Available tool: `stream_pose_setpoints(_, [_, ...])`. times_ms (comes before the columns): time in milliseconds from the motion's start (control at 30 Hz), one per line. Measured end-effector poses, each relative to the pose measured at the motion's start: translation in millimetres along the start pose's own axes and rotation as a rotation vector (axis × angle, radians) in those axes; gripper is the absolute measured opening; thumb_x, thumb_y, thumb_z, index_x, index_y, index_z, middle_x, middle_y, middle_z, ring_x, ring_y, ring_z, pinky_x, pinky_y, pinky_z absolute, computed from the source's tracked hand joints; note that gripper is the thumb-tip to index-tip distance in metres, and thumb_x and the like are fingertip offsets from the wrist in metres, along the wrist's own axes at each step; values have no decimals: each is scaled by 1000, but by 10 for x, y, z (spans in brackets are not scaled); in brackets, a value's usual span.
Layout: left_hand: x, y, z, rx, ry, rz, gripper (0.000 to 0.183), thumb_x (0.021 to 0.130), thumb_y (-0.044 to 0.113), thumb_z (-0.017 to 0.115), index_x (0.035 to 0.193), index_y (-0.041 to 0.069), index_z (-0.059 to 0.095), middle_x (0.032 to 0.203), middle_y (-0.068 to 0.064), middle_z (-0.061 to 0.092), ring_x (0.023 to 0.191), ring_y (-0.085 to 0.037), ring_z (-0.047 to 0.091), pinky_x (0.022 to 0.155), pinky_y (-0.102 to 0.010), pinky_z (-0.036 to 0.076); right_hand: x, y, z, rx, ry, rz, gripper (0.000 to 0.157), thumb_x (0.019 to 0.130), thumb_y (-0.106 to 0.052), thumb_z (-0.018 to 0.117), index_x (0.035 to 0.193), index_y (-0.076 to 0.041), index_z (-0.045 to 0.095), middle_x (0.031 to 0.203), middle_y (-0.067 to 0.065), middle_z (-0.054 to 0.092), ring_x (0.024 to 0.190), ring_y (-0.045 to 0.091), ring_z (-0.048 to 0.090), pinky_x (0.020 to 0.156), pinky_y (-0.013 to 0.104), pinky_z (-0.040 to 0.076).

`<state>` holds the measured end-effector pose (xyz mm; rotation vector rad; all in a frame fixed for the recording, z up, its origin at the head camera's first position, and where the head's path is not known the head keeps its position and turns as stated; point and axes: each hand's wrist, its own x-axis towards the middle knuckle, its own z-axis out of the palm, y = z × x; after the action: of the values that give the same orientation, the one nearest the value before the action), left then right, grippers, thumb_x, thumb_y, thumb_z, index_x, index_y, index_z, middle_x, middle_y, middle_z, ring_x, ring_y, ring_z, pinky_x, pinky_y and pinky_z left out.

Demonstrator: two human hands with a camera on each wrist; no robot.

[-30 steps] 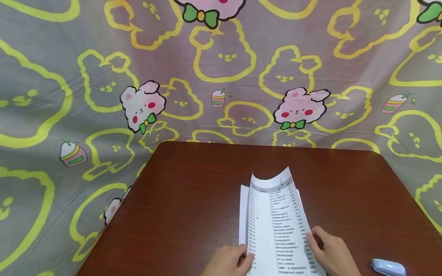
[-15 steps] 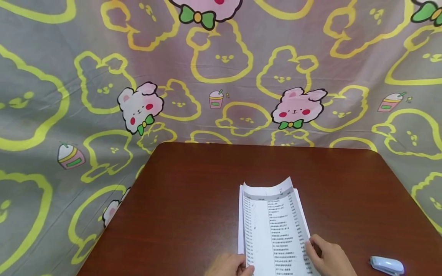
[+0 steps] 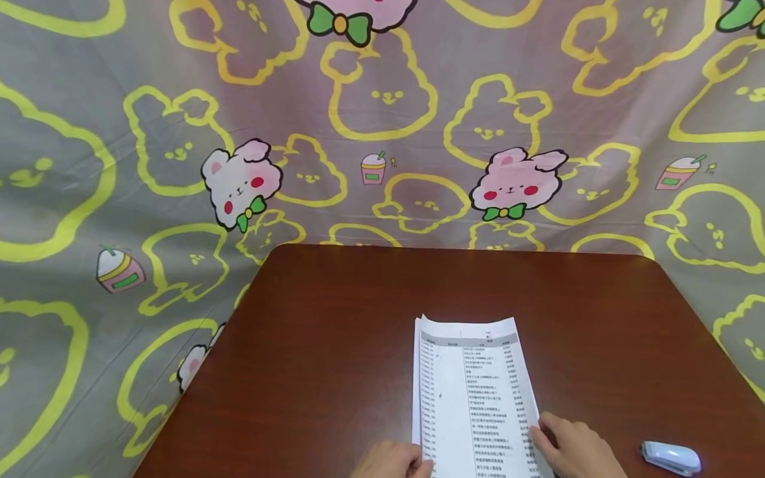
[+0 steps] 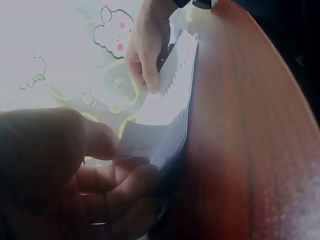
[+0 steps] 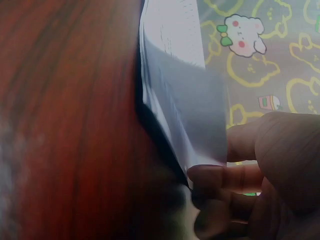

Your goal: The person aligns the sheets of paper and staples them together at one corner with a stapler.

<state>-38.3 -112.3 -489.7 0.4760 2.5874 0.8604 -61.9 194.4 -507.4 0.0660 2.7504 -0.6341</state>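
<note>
A small stack of printed paper sheets (image 3: 466,398) lies near the front of the table, its top page bearing a table of text rows under a grey header band. At the stack's left edge my left hand (image 3: 394,460) pinches the paper between thumb and fingers. My right hand (image 3: 576,446) grips the right edge in the same way. In the left wrist view the sheets (image 4: 167,95) bend up beside the left thumb. The right wrist view shows the paper's near corner (image 5: 200,115) curled up between the right thumb and fingers, with several layers visible along its edge.
A pale blue stapler-like object (image 3: 671,458) lies on the brown wooden table (image 3: 335,345), right of my right hand. Behind the table hangs a grey curtain (image 3: 418,99) with yellow outlines and rabbit heads, continuing along both sides.
The top sheet's far end, curled up earlier, has come down and now lies nearly flat over the sheets beneath. Both hands keep their hold and have shifted slightly toward me.
</note>
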Motion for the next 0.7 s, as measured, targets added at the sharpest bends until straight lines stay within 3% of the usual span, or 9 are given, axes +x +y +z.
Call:
stream_pose_setpoints(233, [2, -27, -60, -1, -54, -58, 46, 91, 43, 60, 54, 18, 52, 47, 11, 37, 44, -5, 34, 44, -23, 29, 18, 46, -93, -44, -14, 17, 21, 93, -33, 61, 91, -12, 64, 66, -1, 53, 61, 16, 48, 58, 35, 38])
stream_pose_setpoints(367, [29, -80, -171, 39, -26, -53, 47, 91, 47, 60, 55, 18, 53, 47, 12, 35, 45, -5, 33, 44, -24, 27, 8, 50, -155, -36, 17, 25, 17, 92, -31, 60, 91, -14, 61, 63, -2, 51, 57, 15, 48, 54, 33, 35])
stream_pose_setpoints(633, [119, -100, -450, 161, 268, 31, 38, 94, 39, 58, 61, 22, 50, 51, 13, 34, 46, -1, 31, 44, -22, 27, -16, 40, -250, -34, 99, -3, 21, 93, -31, 59, 103, -13, 59, 65, -3, 51, 58, 15, 47, 53, 33, 34])
stream_pose_setpoints(700, [127, -98, -494, 166, 313, 45, 34, 94, 37, 59, 64, 23, 52, 53, 14, 36, 46, 0, 32, 44, -22, 28, -9, 28, -270, -41, 125, -18, 23, 94, -33, 59, 104, -13, 60, 64, -3, 50, 58, 15, 46, 53, 33, 34])
